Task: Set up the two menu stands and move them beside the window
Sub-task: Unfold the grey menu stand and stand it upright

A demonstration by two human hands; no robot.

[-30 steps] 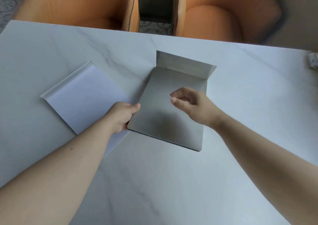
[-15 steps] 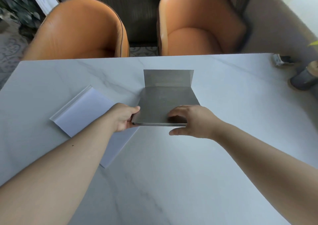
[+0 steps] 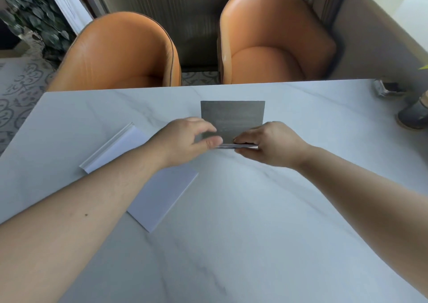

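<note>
A grey metal menu stand [image 3: 234, 119] is tipped up near the middle of the white marble table [image 3: 254, 233], its near edge lifted off the surface and its base flap showing behind. My left hand [image 3: 187, 140] grips the left end of that near edge. My right hand [image 3: 271, 143] pinches the right end. A second menu stand [image 3: 159, 191], white with a folded lip at its far left end, lies flat on the table under my left forearm.
Two orange armchairs [image 3: 120, 57] [image 3: 273, 45] stand behind the table's far edge. At the far right of the table sit a small grey holder [image 3: 386, 88] and a dark round pot [image 3: 414, 115]. A bright window [image 3: 398, 4] is at the upper right.
The grey stand went from lying flat to tipped up by its near edge. My right hand came down onto that edge, and my left hand shifted right along it. The view tilted up.
</note>
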